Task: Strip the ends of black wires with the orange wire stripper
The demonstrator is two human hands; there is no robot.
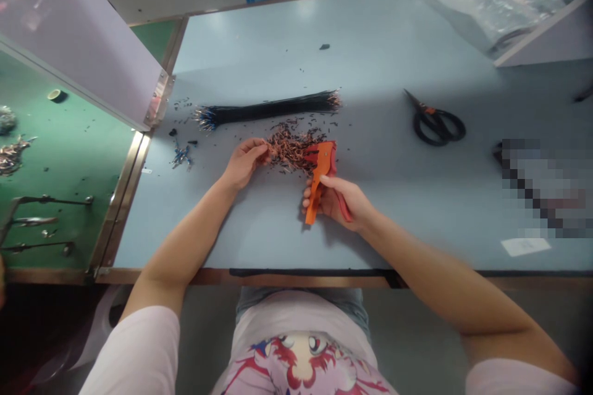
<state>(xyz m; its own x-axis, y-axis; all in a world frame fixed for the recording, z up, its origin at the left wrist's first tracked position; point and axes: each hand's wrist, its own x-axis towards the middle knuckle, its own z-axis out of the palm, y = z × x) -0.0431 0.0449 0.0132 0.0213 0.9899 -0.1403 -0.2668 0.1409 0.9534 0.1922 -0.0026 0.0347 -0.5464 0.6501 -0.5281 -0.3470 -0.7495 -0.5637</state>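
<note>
My right hand (345,200) is wrapped round an orange and red hand tool (323,166), its head at the right side of a pile of short copper and black wire scraps (291,149). At the pile's left edge, my left hand (248,160) has its thumb and fingers pressed together; what lies between them is too small to make out. Behind both hands, a long bundle of black wires (273,108) lies across the table, with bare copper ends at the right and blue and silvery ends at the left.
Black-handled scissors (438,125) lie to the right, near a blurred, pixelated object (551,188) and a white label (525,246). Blue-ended pieces (181,155) lie left. A clear plastic bag (491,3) sits back right. White panels stand at both sides.
</note>
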